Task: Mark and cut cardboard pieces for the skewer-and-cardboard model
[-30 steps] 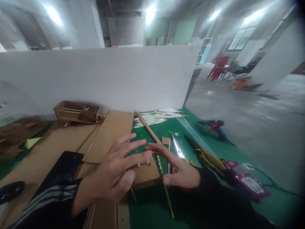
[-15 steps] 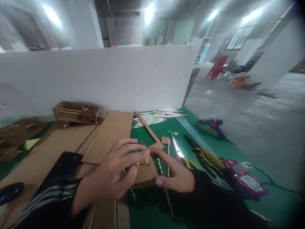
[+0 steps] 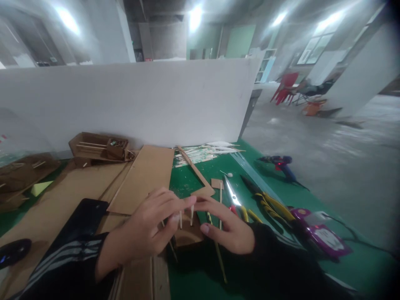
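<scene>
A small brown cardboard piece [image 3: 190, 234] lies on the green table between my hands, with two short wooden sticks [image 3: 191, 216] standing up from it. My left hand [image 3: 153, 221] is at its left, index fingertip over the top of the right stick and thumb beside the left stick, its other fingers curled. From the right, my right hand [image 3: 228, 225] reaches in with index finger stretched to meet the left index fingertip; its thumb is apart, near the cardboard's right edge. A thin patterned stick [image 3: 220, 260] runs beneath my right hand.
Scissors [image 3: 231, 191], yellow-handled pliers [image 3: 268, 204], a purple device [image 3: 325, 237] and a glue gun [image 3: 281, 164] lie to the right. Cardboard sheets [image 3: 143, 179] and a black phone-like slab [image 3: 84, 225] are at left. Glue-marked sticks [image 3: 196, 155] lie behind, before a white panel [image 3: 131, 104].
My left hand's middle and other fingers have curled in from their spread position. The cardboard piece now looks tilted or lowered, and more of the two upright sticks shows.
</scene>
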`<action>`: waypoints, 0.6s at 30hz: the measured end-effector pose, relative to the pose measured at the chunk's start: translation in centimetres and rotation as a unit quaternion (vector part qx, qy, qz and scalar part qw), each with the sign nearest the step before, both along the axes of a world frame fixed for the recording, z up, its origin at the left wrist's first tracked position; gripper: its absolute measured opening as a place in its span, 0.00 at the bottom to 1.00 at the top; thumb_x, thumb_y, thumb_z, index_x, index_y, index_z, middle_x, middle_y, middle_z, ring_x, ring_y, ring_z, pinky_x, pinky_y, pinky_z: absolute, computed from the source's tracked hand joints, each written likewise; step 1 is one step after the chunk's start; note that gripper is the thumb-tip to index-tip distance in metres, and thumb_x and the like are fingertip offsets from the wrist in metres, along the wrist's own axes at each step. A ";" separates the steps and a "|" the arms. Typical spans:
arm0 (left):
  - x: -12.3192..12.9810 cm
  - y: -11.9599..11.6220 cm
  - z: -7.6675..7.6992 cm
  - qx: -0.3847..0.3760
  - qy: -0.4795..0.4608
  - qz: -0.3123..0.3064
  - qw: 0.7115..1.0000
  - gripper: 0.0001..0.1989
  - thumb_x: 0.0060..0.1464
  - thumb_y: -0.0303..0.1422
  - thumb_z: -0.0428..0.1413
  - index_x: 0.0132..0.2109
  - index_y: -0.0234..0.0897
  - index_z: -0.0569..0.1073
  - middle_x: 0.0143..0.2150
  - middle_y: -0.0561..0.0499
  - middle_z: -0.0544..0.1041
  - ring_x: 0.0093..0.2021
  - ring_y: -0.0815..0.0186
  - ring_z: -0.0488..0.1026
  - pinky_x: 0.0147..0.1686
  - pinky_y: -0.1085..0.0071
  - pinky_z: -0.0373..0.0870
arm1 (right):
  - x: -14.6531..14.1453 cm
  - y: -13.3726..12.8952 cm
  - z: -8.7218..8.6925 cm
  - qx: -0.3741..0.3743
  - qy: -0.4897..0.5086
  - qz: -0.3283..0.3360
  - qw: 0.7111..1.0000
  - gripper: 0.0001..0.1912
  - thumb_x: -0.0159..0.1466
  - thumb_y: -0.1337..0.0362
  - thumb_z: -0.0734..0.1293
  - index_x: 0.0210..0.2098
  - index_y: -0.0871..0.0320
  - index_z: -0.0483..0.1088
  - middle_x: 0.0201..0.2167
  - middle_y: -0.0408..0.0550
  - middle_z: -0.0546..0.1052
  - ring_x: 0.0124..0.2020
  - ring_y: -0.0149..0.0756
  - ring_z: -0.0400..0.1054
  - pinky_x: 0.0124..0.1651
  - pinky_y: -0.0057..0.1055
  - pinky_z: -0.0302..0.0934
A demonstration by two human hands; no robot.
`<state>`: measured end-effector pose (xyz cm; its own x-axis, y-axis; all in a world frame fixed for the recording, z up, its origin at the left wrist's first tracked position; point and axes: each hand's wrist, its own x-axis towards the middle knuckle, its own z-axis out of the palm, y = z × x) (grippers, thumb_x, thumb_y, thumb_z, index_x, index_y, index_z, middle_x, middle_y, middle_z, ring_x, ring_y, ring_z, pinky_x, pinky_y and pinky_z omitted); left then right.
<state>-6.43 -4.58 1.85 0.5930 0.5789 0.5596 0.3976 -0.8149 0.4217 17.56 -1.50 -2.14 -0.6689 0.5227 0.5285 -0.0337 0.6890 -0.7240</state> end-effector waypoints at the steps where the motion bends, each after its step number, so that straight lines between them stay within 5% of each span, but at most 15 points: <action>1: 0.0 0.0 0.0 0.001 -0.001 0.000 1.000 0.25 0.62 0.19 0.47 0.64 0.40 0.63 0.45 0.48 0.75 0.46 0.63 0.69 0.49 0.62 0.65 | -0.1 0.0 0.0 -0.002 0.000 -0.006 1.000 0.18 0.69 0.68 0.64 0.58 0.52 0.67 0.59 0.54 0.70 0.61 0.40 0.64 0.62 0.38 0.58; 10: 0.1 -0.1 0.0 0.011 -0.002 -0.011 1.000 0.26 0.60 0.17 0.47 0.63 0.36 0.65 0.40 0.48 0.74 0.42 0.64 0.68 0.46 0.64 0.66 | -1.1 -0.3 -0.3 -0.035 -0.008 -0.049 0.998 0.05 0.69 0.68 0.64 0.40 0.56 0.74 0.45 0.53 0.76 0.49 0.38 0.71 0.52 0.34 0.65; 18: 0.1 -0.2 -0.1 0.090 0.004 -0.001 0.996 0.25 0.59 0.21 0.52 0.63 0.36 0.66 0.37 0.49 0.77 0.38 0.62 0.68 0.45 0.60 0.67 | -1.4 -0.6 -0.1 -0.033 -0.005 -0.049 0.998 0.05 0.69 0.70 0.63 0.38 0.58 0.71 0.40 0.52 0.75 0.46 0.36 0.71 0.50 0.31 0.64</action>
<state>-6.34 -4.75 1.71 0.5992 0.4691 0.6488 0.3992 -0.8775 0.2659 16.18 -2.07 -2.25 -0.6181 0.6197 0.4838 0.0400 0.6393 -0.7679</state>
